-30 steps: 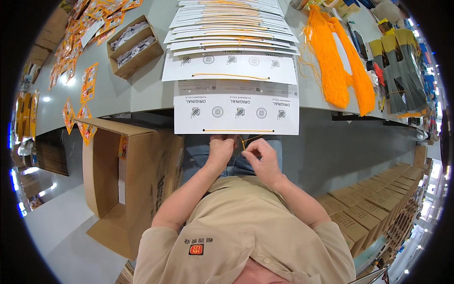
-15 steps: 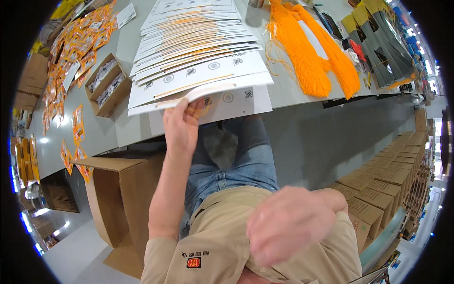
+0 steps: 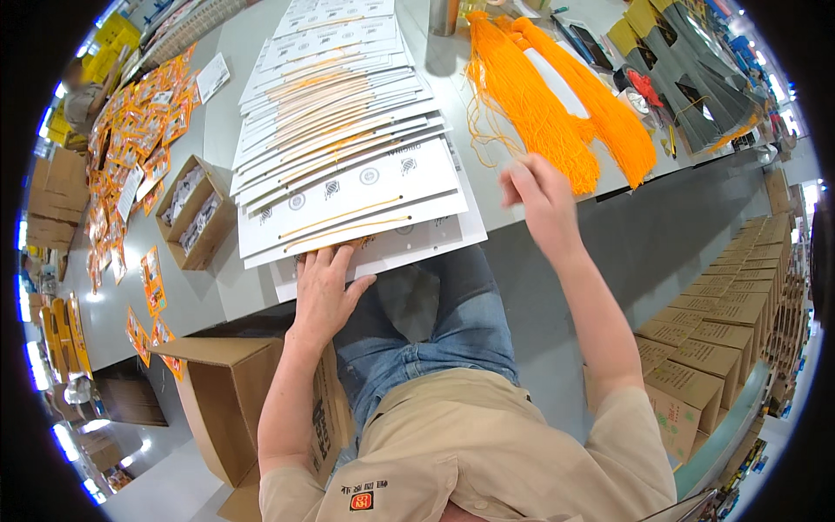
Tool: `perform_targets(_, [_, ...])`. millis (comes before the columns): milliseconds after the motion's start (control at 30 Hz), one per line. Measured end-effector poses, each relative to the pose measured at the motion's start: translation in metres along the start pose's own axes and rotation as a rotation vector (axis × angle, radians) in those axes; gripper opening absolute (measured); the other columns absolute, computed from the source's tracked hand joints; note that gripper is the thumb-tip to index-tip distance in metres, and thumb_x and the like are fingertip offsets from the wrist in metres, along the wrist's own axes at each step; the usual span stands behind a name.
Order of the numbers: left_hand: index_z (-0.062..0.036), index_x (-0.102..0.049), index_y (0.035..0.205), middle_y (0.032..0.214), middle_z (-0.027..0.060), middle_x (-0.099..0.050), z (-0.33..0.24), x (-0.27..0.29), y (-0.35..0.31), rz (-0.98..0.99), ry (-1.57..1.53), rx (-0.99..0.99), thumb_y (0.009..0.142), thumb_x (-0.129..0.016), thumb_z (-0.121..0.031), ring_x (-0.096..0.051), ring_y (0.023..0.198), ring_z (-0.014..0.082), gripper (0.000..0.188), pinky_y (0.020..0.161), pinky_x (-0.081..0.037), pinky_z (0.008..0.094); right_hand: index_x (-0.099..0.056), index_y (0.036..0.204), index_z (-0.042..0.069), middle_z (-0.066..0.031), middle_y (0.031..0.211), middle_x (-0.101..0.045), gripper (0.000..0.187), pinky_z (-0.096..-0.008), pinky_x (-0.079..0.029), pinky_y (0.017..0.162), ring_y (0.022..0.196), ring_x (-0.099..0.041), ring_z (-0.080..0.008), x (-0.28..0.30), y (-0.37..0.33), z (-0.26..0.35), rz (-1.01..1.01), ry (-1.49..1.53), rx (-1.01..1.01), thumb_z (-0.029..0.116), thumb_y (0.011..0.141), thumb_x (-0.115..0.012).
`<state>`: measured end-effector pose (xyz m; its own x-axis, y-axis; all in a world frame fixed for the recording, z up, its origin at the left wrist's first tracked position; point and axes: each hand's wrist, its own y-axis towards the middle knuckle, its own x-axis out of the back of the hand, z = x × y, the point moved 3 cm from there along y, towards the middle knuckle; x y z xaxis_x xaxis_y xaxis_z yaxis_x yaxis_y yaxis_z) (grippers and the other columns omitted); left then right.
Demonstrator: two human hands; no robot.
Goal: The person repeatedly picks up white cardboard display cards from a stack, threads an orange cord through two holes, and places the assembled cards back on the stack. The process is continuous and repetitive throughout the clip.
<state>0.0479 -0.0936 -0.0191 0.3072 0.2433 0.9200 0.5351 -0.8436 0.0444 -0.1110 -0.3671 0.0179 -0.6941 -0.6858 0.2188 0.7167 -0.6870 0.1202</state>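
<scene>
White printed paper bags (image 3: 348, 193) lie flat in a long overlapping row, with orange cords strung across them. My left hand (image 3: 323, 291) rests at the near edge of the front bags, its fingers stretched forward against a lower white bag (image 3: 417, 248) and its thumb apart. That lower bag juts past the table edge over my lap. My right hand (image 3: 544, 204) is raised at the table's edge, just short of a thick bundle of orange cords (image 3: 539, 113). Its fingers are curled in and a little blurred; no cord shows between them, but their inner side is hidden.
Left of the bags stands a small divided cardboard box (image 3: 196, 217) with white pieces inside. Beyond it spread many orange packets (image 3: 143, 148). An open carton (image 3: 230, 352) sits below the table at left. Dark grey bundles (image 3: 696, 78) lie far right; stacked cartons (image 3: 709, 348) line the floor.
My right hand has swung from in front of my chest out toward the orange cords. My left hand has let go of the lifted bag edge, which now lies flat.
</scene>
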Motion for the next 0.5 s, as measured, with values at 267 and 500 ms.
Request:
perform_targets(267, [-0.0053,-0.062,0.121,0.123,0.0168,-0.059,-0.001,0.002,-0.002,0.001,-0.031,0.002,0.081,-0.079,-0.025,-0.051,0.117,0.0395,0.048,0.099,-0.04,0.0494,-0.065,0.096,-0.001,-0.0051,0.075,-0.066,0.028,-0.0281,-0.049,0.05,0.054,-0.059,-0.0131,0.029,0.053,-0.121,0.223,-0.012,-0.517,0.024,0.099,-0.055])
perform_targets(500, [-0.0063,-0.065,0.122,0.122,0.0147,-0.061,-0.003,0.012,0.002,0.058,-0.044,-0.021,0.084,-0.077,-0.026,-0.053,0.116,0.0378,0.045,0.099,-0.042,0.0478,-0.067,0.092,0.0,-0.0175,0.081,-0.068,0.017,-0.0447,-0.054,0.071,0.081,-0.067,-0.0356,-0.002,0.062,-0.098,0.208,-0.699,0.404,0.016,0.088,-0.063])
